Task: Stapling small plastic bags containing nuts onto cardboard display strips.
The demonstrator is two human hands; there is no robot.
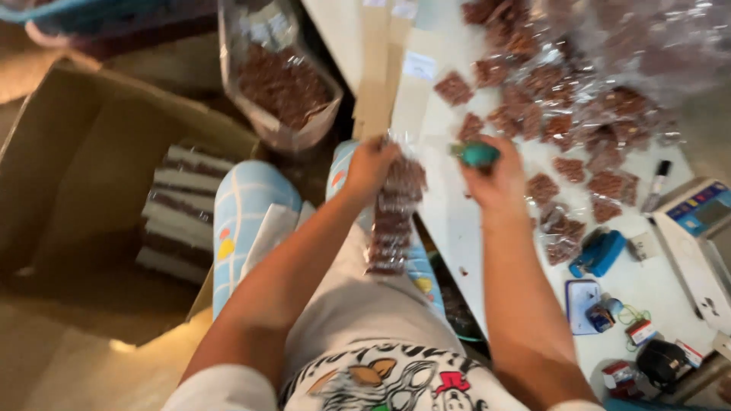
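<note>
My left hand (pixel 371 166) grips the top of a hanging strip of small clear packets filled with brown pieces (pixel 392 221), which dangles over my lap. My right hand (pixel 493 176) is closed around a small teal stapler (pixel 479 154) held near the top of that strip. Both hands are at the near edge of the white table (pixel 449 228).
Several small clear packets of brown snacks (pixel 567 125) lie spread on the table. A blue stapler (pixel 599 253), a marker (pixel 656 185), a weighing scale (pixel 704 228) and small boxes sit at the right. A cardboard box (pixel 91 190) holding stacked packets and a big bag of brown pieces (pixel 282 80) stand on the left.
</note>
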